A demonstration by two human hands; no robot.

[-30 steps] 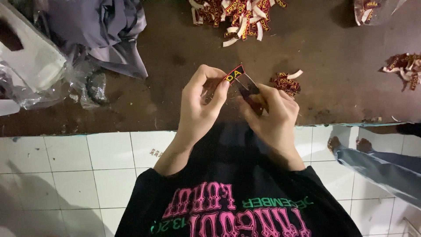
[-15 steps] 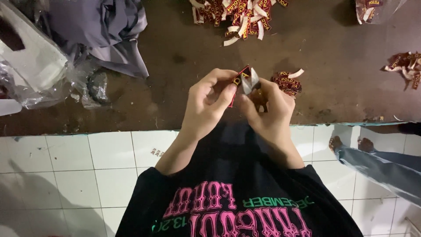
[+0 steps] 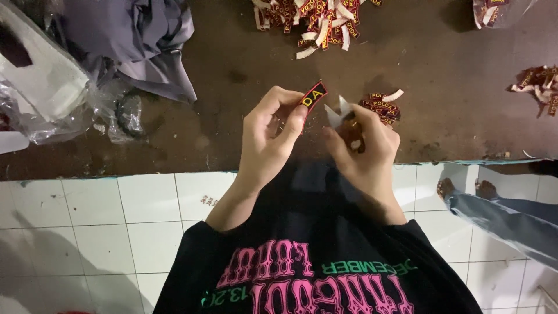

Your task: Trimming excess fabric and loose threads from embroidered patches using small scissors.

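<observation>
My left hand (image 3: 268, 132) pinches a small curved black patch (image 3: 313, 95) with a red border and yellow letters, its end sticking up between thumb and forefinger. My right hand (image 3: 363, 139) holds a white strip of backing paper (image 3: 337, 111) just to the right of the patch, apart from it. Both hands hover over the near edge of a dark brown work surface (image 3: 232, 75). A small stack of similar patches (image 3: 382, 106) lies right behind my right hand.
A large heap of patches and white strips (image 3: 314, 20) lies at the far middle, more patches (image 3: 537, 84) at the right. Grey cloth (image 3: 136, 40) and clear plastic bags (image 3: 52, 99) sit at the left. White tiled floor (image 3: 104, 232) lies below; another person's bare feet and jeans (image 3: 482, 200) show at right.
The patch and the white backing were together between both hands; now they are pulled apart, the patch in my left hand, the white strip in my right.
</observation>
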